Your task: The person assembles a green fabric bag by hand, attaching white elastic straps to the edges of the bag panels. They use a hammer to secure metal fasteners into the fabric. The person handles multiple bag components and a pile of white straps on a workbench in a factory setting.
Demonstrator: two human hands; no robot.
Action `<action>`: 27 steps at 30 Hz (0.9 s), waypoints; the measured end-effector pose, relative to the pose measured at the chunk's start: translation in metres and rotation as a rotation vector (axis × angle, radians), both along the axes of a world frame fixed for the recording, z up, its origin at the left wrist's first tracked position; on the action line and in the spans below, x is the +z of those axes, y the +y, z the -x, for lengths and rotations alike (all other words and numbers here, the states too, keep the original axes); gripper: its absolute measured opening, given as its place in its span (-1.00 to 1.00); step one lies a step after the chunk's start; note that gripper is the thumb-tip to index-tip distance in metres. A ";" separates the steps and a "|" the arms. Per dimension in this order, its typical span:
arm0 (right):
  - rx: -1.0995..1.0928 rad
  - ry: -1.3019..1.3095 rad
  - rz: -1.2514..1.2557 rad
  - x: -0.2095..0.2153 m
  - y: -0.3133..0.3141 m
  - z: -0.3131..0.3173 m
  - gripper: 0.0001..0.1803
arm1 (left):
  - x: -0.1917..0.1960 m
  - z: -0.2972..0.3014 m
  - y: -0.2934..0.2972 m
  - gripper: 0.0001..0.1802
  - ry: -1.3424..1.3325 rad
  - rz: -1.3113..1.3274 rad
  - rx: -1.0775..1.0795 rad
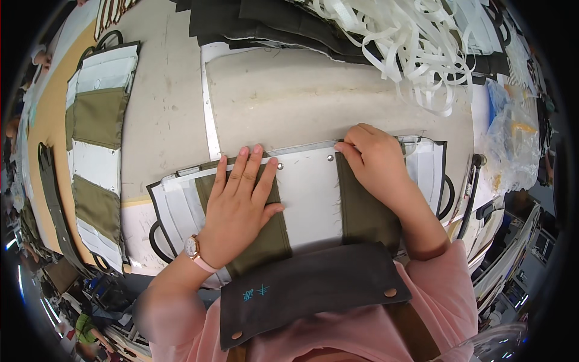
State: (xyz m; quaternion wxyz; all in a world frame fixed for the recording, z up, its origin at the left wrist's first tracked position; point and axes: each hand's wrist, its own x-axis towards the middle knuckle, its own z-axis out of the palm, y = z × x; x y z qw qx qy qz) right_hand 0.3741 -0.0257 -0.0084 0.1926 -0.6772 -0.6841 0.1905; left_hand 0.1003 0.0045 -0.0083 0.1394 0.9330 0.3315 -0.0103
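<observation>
A white and olive fabric bag piece (310,199) lies crosswise before me, with black loop handles at its ends and two metal snaps near its far edge. My left hand (238,199) rests flat on its left olive band, fingers stretched out and slightly spread. At the far edge, by the right olive band, my right hand (375,160) is curled, with thumb and fingers pinching the fabric edge. A dark grey flap (313,289) with two brass-coloured snaps and teal stitching hangs over the near side, against my pink shirt.
Another white and olive bag piece (96,163) lies at the left beside a dark strap (57,205). White ribbons (416,48) heap over dark fabric panels (271,30) at the back. On the right are clear plastic bags (512,145) and a black rod-like tool (473,193).
</observation>
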 end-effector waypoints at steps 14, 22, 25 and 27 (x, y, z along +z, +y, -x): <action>0.033 -0.044 -0.094 -0.007 -0.003 0.006 -0.82 | -0.033 -0.051 0.015 -0.02 -0.255 0.010 -0.291; 0.046 -0.030 -0.092 -0.009 -0.003 0.001 -0.82 | -0.013 -0.036 0.005 -0.16 -0.157 -0.092 -0.154; 0.047 -0.052 -0.084 -0.008 -0.003 0.002 -0.82 | 0.007 -0.036 0.004 -0.27 -0.129 -0.128 -0.079; 0.047 -0.074 -0.068 -0.008 -0.003 0.003 -0.82 | 0.010 -0.040 0.004 -0.33 -0.182 -0.139 -0.092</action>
